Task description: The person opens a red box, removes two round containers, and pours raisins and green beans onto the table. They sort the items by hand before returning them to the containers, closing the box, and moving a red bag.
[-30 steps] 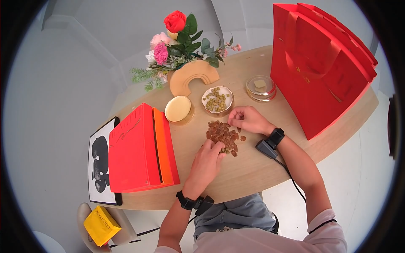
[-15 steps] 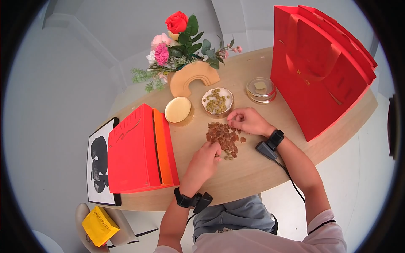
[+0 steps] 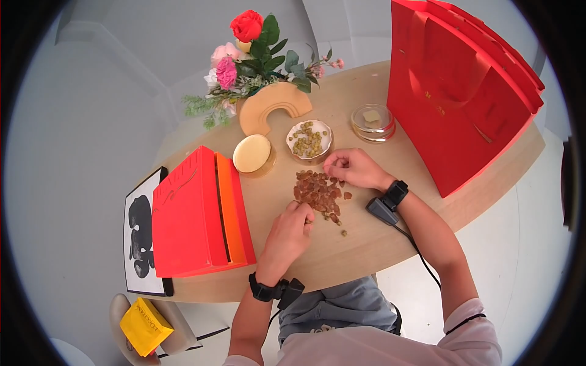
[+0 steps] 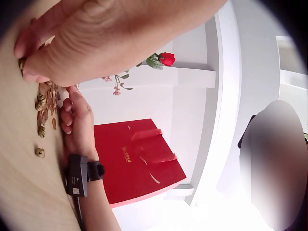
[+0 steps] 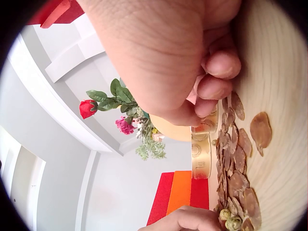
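Observation:
A pile of brown, flat, translucent dried flakes (image 3: 318, 190) lies on the table, with a few small round greenish dried buds (image 5: 233, 223) at its near side. Beside the pile's left edge, my left hand (image 3: 287, 235) pinches a dried bud (image 4: 21, 64) between thumb and fingertips. My right hand (image 3: 358, 169) hovers at the pile's far right edge, fingers curled toward the thumb; I cannot tell what lies between its fingertips. One bud (image 4: 39, 152) sits apart on the table in front of the pile. More buds fill a white scalloped bowl (image 3: 326, 148) behind it.
A gold round tin (image 3: 253, 155) stands left of the bowl, a clear glass dish (image 3: 381, 131) right of it. A red box (image 3: 189, 213) covers the left side, and a tall red gift bag (image 3: 452, 116) the right. Flowers in an arched wooden vase (image 3: 250, 116) stand at the back.
My left hand has drawn slightly away from the pile, toward the left, with the bud. One bud now lies farther out in front of the pile. The right hand stays at the pile's edge.

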Demonstrator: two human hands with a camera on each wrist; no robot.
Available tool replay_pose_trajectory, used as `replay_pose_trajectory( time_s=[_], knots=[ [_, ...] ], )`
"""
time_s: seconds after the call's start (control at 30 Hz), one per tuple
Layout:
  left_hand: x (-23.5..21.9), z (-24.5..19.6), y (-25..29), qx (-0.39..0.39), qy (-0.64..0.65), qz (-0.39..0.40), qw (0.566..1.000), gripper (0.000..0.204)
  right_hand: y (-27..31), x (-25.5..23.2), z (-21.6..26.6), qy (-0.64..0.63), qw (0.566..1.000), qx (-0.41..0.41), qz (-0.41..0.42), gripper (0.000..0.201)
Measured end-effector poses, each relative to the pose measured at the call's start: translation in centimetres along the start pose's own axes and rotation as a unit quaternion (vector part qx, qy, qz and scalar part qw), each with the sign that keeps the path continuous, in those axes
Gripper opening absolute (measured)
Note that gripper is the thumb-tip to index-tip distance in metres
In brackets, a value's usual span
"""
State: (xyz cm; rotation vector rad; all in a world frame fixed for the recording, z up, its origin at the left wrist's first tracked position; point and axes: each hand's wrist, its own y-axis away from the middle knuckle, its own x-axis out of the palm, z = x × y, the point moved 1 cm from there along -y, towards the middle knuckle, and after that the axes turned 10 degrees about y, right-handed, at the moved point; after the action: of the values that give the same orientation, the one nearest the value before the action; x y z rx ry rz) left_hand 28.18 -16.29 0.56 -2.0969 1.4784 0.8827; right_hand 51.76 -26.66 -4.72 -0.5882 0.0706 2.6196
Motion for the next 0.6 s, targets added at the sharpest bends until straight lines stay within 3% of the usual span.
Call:
replay_pose_trajectory(
  time_s=[0.17, 0.27, 0.33, 0.4, 0.53, 0.6],
  knots=[
    [-0.3, 0.0, 0.4, -0.002, -0.004, 0.005, 1.0, 0.018, 0.1, 0.0, 0.3, -0.008, 1.0, -0.003, -0.006, 0.019],
    [-0.6, 0.0, 0.6, -0.004, 0.0, 0.016, 1.0, 0.019, 1.8, -1.4, 3.7, -0.012, 0.998, 0.054, 0.033, 0.022],
    [-0.4, 0.4, 0.9, -0.02, -0.029, 0.011, 0.999, 0.019, 3.7, -1.4, 5.9, 0.142, 0.987, -0.011, 0.074, 0.035],
    [-0.4, 0.6, 1.0, -0.016, -0.021, 0.008, 1.0, 0.019, 6.0, -0.4, 7.5, 0.205, 0.969, -0.057, 0.128, 0.047],
    [0.0, 0.9, 1.4, -0.001, -0.019, -0.008, 1.0, 0.018, 9.1, 2.1, 8.8, 0.285, 0.941, -0.07, 0.166, 0.052],
    [0.1, 0.9, 1.5, 0.001, -0.02, -0.015, 1.0, 0.018, 9.4, 2.6, 8.7, 0.332, 0.928, -0.049, 0.161, 0.045]
  ],
)
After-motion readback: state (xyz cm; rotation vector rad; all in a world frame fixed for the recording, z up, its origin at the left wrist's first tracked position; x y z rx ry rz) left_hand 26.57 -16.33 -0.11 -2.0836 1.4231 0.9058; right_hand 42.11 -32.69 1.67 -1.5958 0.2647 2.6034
